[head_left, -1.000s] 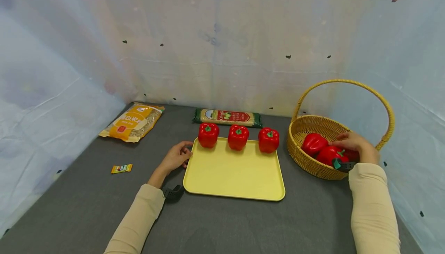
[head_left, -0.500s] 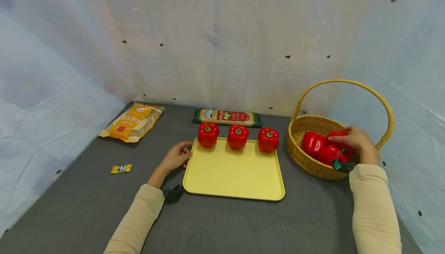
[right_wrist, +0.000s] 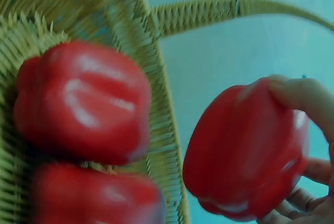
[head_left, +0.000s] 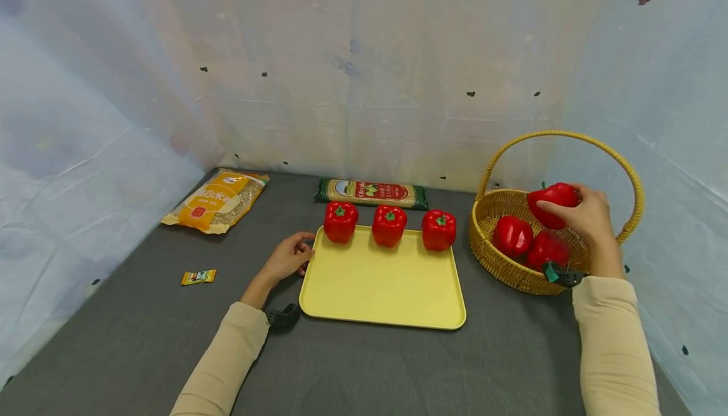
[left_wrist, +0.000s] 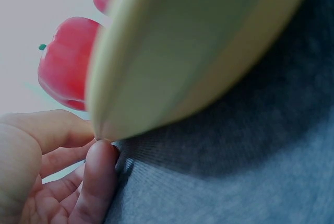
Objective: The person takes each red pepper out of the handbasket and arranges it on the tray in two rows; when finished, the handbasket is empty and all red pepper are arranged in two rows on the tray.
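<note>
My right hand (head_left: 591, 217) grips a red bell pepper (head_left: 554, 203), held raised over the wicker basket (head_left: 496, 265) and under its arched handle. In the right wrist view, thumb and fingers hold the pepper (right_wrist: 245, 151) from its sides. Two more red peppers lie in the basket, one to the left (head_left: 513, 236) and a blurred one (head_left: 547, 250) nearer me. My left hand (head_left: 288, 256) pinches the left rim of the yellow tray (head_left: 381, 289), seen between thumb and finger in the left wrist view. Three red peppers (head_left: 389, 225) stand in a row along the tray's far edge.
Behind the tray lies a long pack of pasta (head_left: 372, 193). An orange bag of grain (head_left: 218, 201) lies at the back left, and a small yellow packet (head_left: 199, 276) is left of my left hand. A pale curtain (head_left: 364, 87) hangs behind the grey tabletop.
My right hand has lifted a pepper up from among the others in the basket. The pepper nearest me has shifted within the basket. My left hand and the tray have stayed still.
</note>
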Tool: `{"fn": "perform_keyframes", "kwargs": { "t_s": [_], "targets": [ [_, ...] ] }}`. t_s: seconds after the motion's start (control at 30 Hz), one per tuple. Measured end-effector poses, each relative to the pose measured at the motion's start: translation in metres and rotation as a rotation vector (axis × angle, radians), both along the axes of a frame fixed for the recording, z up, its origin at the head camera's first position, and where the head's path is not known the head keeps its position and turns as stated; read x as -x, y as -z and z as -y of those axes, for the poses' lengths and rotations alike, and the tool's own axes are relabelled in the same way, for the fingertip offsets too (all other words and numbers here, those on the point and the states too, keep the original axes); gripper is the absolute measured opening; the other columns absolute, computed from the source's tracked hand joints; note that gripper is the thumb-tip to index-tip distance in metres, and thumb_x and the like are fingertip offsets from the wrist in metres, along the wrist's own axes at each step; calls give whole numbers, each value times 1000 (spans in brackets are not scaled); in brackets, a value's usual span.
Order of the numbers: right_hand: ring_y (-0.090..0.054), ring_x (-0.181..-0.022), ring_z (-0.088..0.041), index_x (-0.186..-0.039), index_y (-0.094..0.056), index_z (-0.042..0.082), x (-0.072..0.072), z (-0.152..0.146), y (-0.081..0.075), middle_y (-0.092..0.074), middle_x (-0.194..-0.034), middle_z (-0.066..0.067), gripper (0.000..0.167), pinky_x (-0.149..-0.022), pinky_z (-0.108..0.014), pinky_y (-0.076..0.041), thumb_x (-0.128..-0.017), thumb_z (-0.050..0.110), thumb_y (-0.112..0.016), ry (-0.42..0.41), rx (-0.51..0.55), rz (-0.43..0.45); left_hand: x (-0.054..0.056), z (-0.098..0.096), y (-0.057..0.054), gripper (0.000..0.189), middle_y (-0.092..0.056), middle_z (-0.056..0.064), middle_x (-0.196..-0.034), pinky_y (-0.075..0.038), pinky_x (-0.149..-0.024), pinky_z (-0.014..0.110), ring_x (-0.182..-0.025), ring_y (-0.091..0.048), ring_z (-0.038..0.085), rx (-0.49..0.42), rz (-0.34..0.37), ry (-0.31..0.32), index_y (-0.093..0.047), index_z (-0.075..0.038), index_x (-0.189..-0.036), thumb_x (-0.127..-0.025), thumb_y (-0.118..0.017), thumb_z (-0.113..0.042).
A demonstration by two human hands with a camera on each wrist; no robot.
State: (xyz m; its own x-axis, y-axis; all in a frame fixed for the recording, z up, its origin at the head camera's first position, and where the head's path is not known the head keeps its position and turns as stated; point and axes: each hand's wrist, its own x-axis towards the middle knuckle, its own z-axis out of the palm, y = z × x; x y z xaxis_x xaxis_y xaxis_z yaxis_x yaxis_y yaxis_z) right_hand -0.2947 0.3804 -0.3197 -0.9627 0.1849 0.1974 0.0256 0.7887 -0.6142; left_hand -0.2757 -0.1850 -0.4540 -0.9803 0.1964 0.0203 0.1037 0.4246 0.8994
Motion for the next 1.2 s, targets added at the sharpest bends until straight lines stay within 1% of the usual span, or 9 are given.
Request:
{"fn": "perform_keyframes", "kwargs": {
  "t_s": [0.13, 0.3, 0.4, 0.57, 0.73, 0.8, 0.9, 1.03, 1.2],
  "targets": [
    [-32, -119, -46, -142, -30, -1, -5, 12, -5, -29, -134, -29, 88, -84, -52, -41, -81, 53, -63, -20, 65, -58, 0, 0, 1, 41, -54, 12, -85, -51, -51, 32, -56, -54, 19, -4, -8, 2, -47, -3, -132, -93, -56, -9],
    [-38, -117, -39, -144, -31, 4, -15, 30, -9, -34, -136, -22, 83, -75, -31, -42, -82, 47, -66, -74, 121, -98, 0, 1, 1, 41, -54, 12, -84, -51, -50, 32, -56, -54, 19, -2, -14, 4, -46, -2, -132, -93, -56, -9],
    [-41, -111, -30, -144, -33, 7, -20, 43, -10, -35, -135, -17, 79, -70, -19, -42, -83, 43, -67, -96, 152, -120, 0, 1, 0, 41, -54, 12, -84, -51, -50, 32, -56, -54, 19, 0, -12, 1, -46, -2, -132, -93, -56, -9],
    [-46, -101, -14, -143, -34, 12, -27, 67, -9, -42, -129, -10, 73, -70, -9, -44, -83, 36, -69, -150, 240, -159, -1, 1, 0, 41, -53, 12, -84, -51, -50, 32, -56, -54, 19, -1, -9, -3, -46, -2, -132, -92, -56, -9],
    [-48, -102, -10, -139, -36, 10, -33, 94, -7, -45, -123, 0, 68, -78, -8, -44, -82, 22, -72, -261, 327, -229, 0, 0, 0, 41, -53, 11, -83, -51, -50, 32, -56, -54, 19, 0, -10, -5, -47, -2, -131, -92, -56, -9],
    [-48, -104, -9, -137, -37, 8, -34, 105, -5, -46, -123, 0, 67, -81, -9, -45, -81, 16, -73, -322, 348, -263, 0, 0, 0, 40, -53, 12, -83, -51, -50, 32, -56, -54, 19, -4, -12, -1, -47, -2, -131, -92, -56, -9],
    [-50, -105, -9, -137, -37, 5, -36, 123, -1, -47, -126, -7, 68, -86, -13, -46, -79, 7, -73, -415, 376, -303, 1, 1, -1, 41, -54, 12, -83, -51, -50, 32, -56, -54, 20, -15, -15, 5, -47, -1, -131, -92, -56, -9],
    [-51, -106, -12, -136, -38, 2, -39, 149, 4, -47, -129, -13, 69, -88, -19, -48, -77, 2, -74, -503, 413, -301, 2, 2, 0, 41, -54, 13, -82, -51, -50, 32, -55, -54, 19, -16, -16, 9, -47, -1, -131, -92, -56, -9],
    [-49, -110, -25, -134, -40, -2, -48, 185, 2, -46, -129, -17, 66, -90, -26, -48, -77, -1, -73, -583, 448, -258, 2, 2, 4, 41, -54, 12, -83, -51, -50, 32, -54, -54, 18, 7, -12, 10, -47, -2, -131, -93, -56, -11]
  ]
}}
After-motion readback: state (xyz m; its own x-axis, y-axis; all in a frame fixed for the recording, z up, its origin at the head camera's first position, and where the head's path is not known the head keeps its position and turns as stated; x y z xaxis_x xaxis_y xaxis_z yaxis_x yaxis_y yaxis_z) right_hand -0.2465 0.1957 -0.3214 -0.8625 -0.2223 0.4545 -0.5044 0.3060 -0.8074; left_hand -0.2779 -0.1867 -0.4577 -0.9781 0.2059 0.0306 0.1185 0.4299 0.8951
